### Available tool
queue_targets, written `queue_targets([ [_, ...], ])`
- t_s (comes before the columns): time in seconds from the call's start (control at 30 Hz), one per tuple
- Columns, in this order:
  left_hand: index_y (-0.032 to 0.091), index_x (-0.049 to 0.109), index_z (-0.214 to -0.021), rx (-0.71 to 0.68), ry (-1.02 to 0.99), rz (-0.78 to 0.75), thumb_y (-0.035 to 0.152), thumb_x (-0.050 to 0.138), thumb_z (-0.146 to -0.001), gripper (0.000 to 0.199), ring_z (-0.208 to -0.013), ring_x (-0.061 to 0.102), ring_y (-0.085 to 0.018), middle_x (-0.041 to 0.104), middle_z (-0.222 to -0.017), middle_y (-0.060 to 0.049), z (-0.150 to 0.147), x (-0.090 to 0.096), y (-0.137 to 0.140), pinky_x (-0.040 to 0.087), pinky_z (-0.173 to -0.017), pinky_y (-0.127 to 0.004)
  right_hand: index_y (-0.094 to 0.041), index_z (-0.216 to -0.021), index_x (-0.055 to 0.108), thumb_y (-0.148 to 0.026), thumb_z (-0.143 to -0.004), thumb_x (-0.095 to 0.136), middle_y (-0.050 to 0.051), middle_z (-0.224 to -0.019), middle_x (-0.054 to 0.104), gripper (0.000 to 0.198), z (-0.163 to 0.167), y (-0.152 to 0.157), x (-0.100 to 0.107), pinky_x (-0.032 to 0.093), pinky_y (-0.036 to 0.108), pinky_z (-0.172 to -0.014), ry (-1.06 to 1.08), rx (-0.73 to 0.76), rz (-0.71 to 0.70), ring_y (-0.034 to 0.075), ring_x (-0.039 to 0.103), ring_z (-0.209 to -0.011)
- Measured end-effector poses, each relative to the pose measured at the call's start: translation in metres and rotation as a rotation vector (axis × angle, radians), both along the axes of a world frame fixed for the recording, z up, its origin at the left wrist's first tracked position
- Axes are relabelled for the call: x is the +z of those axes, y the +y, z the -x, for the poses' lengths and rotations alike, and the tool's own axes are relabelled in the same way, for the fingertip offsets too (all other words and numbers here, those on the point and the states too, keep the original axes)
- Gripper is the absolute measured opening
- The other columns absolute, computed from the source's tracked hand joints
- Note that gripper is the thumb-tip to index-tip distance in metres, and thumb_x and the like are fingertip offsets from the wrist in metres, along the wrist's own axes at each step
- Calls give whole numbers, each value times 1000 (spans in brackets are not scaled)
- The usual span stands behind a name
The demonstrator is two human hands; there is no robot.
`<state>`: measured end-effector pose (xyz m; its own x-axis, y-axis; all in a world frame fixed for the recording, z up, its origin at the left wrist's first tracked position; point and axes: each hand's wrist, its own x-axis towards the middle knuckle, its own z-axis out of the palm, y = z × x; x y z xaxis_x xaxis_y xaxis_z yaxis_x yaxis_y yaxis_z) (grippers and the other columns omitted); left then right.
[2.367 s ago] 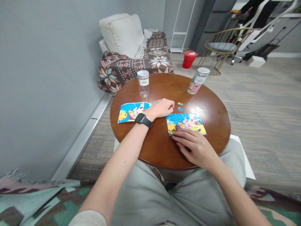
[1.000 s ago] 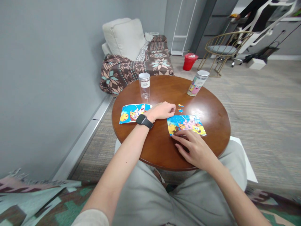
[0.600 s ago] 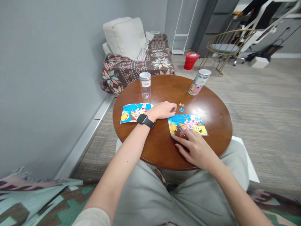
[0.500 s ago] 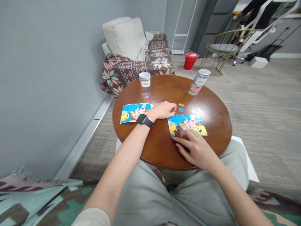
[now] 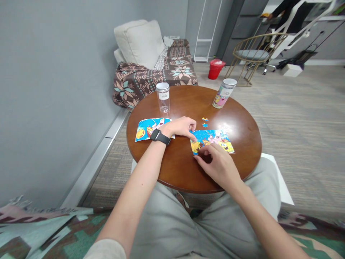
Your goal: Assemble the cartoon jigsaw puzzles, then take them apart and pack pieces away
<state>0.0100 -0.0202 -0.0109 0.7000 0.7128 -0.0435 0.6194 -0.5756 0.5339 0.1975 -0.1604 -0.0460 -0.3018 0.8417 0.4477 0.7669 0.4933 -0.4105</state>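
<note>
A mostly joined cartoon jigsaw puzzle (image 5: 215, 136) lies flat on the round wooden table, a gap showing at its lower left. My left hand (image 5: 182, 126), with a black watch on the wrist, reaches over the puzzle's left edge. Its thumb rests on the yellow part there, apart from the curled fingers. My right hand (image 5: 219, 163) is at the lower edge, thumb and index tips slightly apart beside the gap; its fingers cover part of the picture. Two small groups of loose puzzle pieces (image 5: 205, 125) lie beyond the puzzle. A printed picture sheet (image 5: 141, 130) lies partly beneath my left wrist.
On the table (image 5: 185, 97) stand a clear jar (image 5: 163, 102) with a silver lid and a cartoon-printed canister (image 5: 223, 95). Beyond it are a blanket-covered sofa (image 5: 172, 73), a red bin (image 5: 215, 70) and a gold chair (image 5: 253, 54). A person's arm (image 5: 280, 10) shows at top right.
My left thumb has spread out and come down onto the puzzle's left side. My right fingers have shifted a little at the lower-left edge. The view has moved slightly.
</note>
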Motion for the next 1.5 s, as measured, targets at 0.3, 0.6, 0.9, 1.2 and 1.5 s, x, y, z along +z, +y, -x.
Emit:
queue_targets([
  [0.3, 17, 59, -72, -6, -30, 45, 52, 81, -59, 43, -61, 44, -10, 51, -65, 5, -3, -2, 2, 28, -58, -25, -21, -83, 59, -35, -86, 64, 5, -83, 62, 15, 11, -1, -3, 46, 32, -65, -36, -115, 1, 21, 59, -77],
  [0.6, 18, 59, -72, -13, -46, 60, 54, 81, -59, 44, -60, 43, -10, 50, -64, 5, -1, -2, 2, 26, -58, -25, -21, -81, 56, -30, -85, 63, 4, -79, 60, 12, 15, 2, -4, 45, 32, -67, -21, -116, 4, 20, 57, -75],
  [0.9, 18, 59, -73, -13, -44, 60, 53, 81, -59, 44, -60, 43, -10, 50, -64, 5, -1, -4, 3, 25, -57, -25, -21, -74, 57, -23, -82, 60, 2, -72, 63, 8, 9, 2, 1, 44, 28, -61, 263, -14, 164, 16, 56, -64],
  [1.2, 17, 59, -73, -20, -38, 50, 52, 80, -60, 42, -59, 43, -10, 50, -64, 5, -1, -3, 3, 24, -57, -26, -20, -78, 71, -28, -81, 61, 2, -70, 65, 13, -14, -1, 5, 41, 26, -51, 414, -44, 217, 13, 53, -56],
  [1.5, 18, 58, -73, -24, -33, 52, 51, 79, -62, 41, -60, 42, -10, 51, -65, 5, -1, -3, 2, 24, -56, -26, -18, -90, 68, -43, -75, 75, 4, -71, 70, 29, -19, 2, -1, 56, 30, -62, 766, -62, 460, 17, 68, -64],
])
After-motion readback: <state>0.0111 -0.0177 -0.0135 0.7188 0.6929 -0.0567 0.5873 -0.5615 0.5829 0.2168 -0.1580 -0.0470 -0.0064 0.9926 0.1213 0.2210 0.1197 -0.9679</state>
